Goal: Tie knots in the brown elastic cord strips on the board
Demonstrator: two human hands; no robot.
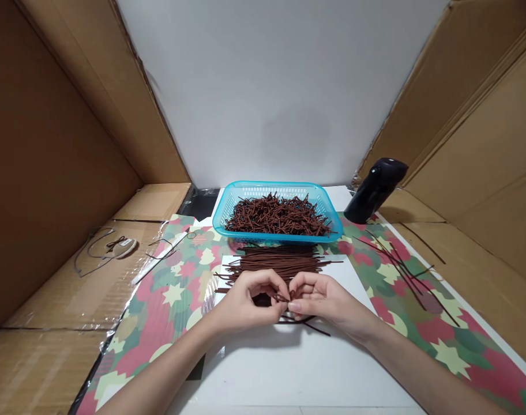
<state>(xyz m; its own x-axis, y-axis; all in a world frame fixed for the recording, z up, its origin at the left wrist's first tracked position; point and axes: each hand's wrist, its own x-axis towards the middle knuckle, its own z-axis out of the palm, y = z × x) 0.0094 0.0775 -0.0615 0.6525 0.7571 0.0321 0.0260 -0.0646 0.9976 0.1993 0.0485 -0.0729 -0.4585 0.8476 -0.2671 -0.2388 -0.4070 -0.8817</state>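
My left hand [255, 297] and my right hand [321, 298] meet over a white board [332, 363]. Both pinch a thin brown cord [281, 298], which curls into small loops between the fingertips; its exact shape is partly hidden by the fingers. Beneath and just beyond them lies a layer of straight brown cords [284, 262], side by side. A few cord ends [317, 329] stick out below my right hand. Farther back stands a light blue plastic basket [278, 237], heaped with short, knotted-looking brown cord pieces [275, 214].
A black bottle-like object [375, 187] leans at the back right. Loose brown cords [408, 268] lie on the patterned sheet [185, 294] at right. To the left are a white strip [159, 258], a small beige item with a brown bow [123, 248] and a grey cord [82, 253]. Cardboard walls [483, 115] flank both sides.
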